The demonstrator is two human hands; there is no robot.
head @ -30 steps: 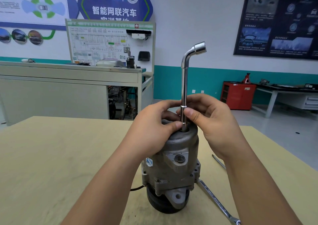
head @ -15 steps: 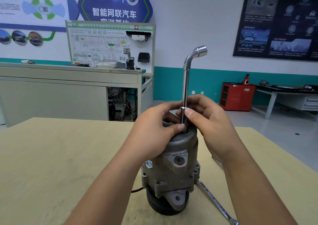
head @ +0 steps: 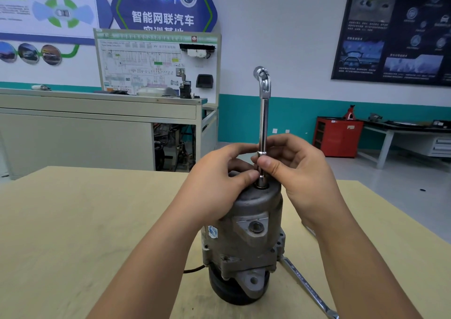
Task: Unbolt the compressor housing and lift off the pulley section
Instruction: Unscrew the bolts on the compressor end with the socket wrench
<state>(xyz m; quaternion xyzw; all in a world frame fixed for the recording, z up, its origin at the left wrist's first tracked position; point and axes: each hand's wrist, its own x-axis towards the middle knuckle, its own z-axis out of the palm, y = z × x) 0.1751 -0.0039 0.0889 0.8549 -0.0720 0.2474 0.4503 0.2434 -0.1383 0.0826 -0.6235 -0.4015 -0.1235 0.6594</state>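
Since the earlier frames the bent top of the chrome L-shaped socket wrench [head: 263,118] has swung round. It pointed toward 2 o'clock then, and it now curls toward the viewer, leaning slightly to 11 o'clock.

The pale wooden table [head: 73,221] fills the lower view. At its centre the grey cast-metal compressor housing [head: 249,245] stands upright, with the black round pulley section [head: 227,292] under it at 6 o'clock, resting on the table.

The left hand [head: 214,192] comes in from 9 o'clock and lies over the housing's top edge. Its thumb and curled fingers pinch the wrench shaft low down. The right hand [head: 300,177] comes in from 3 o'clock and pinches the same shaft between thumb and forefinger, just above the left thumb.

The wrench stands vertical, its lower socket seated in the recess at the housing's 12 o'clock end.

A flat silver spanner [head: 305,284] lies on the table at 4 o'clock from the housing, one end by its base. A thin black cable [head: 192,269] leaves the base at 8 o'clock.
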